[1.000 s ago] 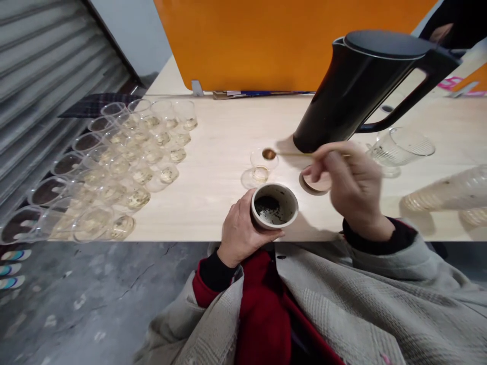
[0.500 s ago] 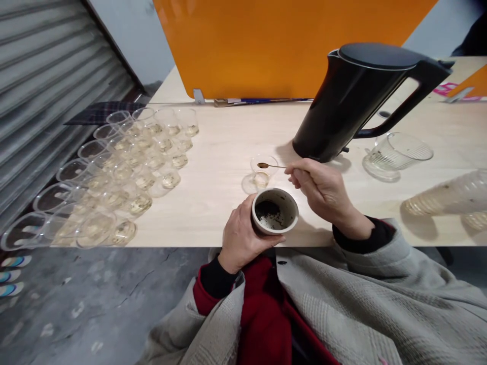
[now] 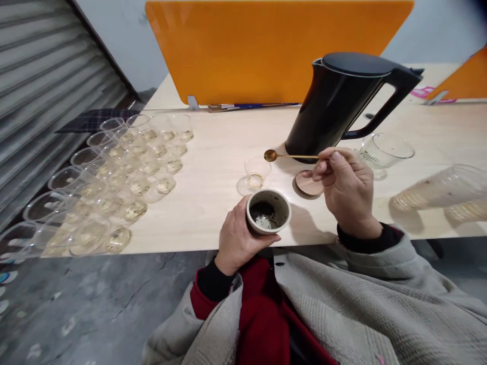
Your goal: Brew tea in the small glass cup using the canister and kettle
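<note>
My left hand (image 3: 238, 235) is wrapped round a small pale ceramic cup (image 3: 281, 225), tilted so that dark loose bits, like tea leaves, show inside. In my right hand (image 3: 348, 187) is a thin gold spoon (image 3: 292, 156), pinched by the end of its handle. The spoon's bowl hangs at the upper right rim of a clear plastic cup (image 3: 258, 167); whether anything lies in the bowl I cannot tell. This plastic cup stands just beyond the ceramic one. Partly under my right fingers, a round wooden lid (image 3: 307, 183) lies on the table.
Rows of clear cups (image 3: 133, 185) with bits in their bottoms fill the table's left end. A black kettle (image 3: 335, 101) stands behind my right hand. To the right are a ribbed glass (image 3: 391, 149) and stacked plastic cups (image 3: 437, 190). An orange divider (image 3: 266, 56) rises behind.
My right hand has moved right and slightly up with the spoon, drawing its bowl from inside the plastic cup to the rim. The wooden lid has come into sight. The view has shifted slightly.
</note>
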A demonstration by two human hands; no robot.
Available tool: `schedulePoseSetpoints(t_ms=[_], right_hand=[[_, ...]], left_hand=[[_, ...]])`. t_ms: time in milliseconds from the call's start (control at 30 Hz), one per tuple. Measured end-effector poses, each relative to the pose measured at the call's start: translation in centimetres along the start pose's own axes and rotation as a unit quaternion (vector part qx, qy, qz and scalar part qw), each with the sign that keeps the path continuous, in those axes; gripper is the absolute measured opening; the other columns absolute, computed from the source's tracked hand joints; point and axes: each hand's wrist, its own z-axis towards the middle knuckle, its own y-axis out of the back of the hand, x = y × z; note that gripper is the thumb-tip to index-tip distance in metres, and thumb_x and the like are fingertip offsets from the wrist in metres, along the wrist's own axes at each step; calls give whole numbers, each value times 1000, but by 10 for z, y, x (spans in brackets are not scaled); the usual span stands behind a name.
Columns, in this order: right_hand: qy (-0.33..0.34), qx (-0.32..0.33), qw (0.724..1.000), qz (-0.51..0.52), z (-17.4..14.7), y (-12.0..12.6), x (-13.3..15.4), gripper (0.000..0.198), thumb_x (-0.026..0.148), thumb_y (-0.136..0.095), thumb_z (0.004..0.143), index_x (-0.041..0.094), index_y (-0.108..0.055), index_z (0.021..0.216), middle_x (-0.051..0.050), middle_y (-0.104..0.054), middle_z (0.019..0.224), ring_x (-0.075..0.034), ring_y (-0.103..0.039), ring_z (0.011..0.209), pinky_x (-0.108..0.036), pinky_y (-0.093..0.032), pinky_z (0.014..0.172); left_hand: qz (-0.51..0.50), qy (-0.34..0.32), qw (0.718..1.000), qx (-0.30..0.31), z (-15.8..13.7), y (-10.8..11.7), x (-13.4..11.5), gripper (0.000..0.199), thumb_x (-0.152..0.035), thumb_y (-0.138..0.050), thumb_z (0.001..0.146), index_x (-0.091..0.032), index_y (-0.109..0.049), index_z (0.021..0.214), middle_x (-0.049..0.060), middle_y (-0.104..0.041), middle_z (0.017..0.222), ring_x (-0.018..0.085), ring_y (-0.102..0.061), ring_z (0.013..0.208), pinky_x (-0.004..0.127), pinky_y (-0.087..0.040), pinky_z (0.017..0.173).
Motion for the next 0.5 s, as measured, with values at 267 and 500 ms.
schedulePoseSetpoints(t_ms=[267, 500], right_hand=[[166, -207, 962, -64, 3, 60, 32, 11, 30, -71, 95, 22, -68, 89, 3, -63, 66, -14, -62, 54, -35, -67, 64], [217, -299, 893, -256, 19, 128, 22, 22, 44, -67, 101, 24, -61, 96, -1, -69, 81, -16, -71, 70, -36, -64, 73]], left_hand=[[6, 12, 1000, -11, -3, -2, 6, 109, -51, -101, 65, -28, -43, 154, 14, -69, 145, 37, -72, 129, 52, -60, 107], [-2, 29, 1000, -11, -2, -3, 8, 105, -50, -99, 68, -27, -44, 155, 14, -71, 144, 38, -71, 130, 55, -59, 109]])
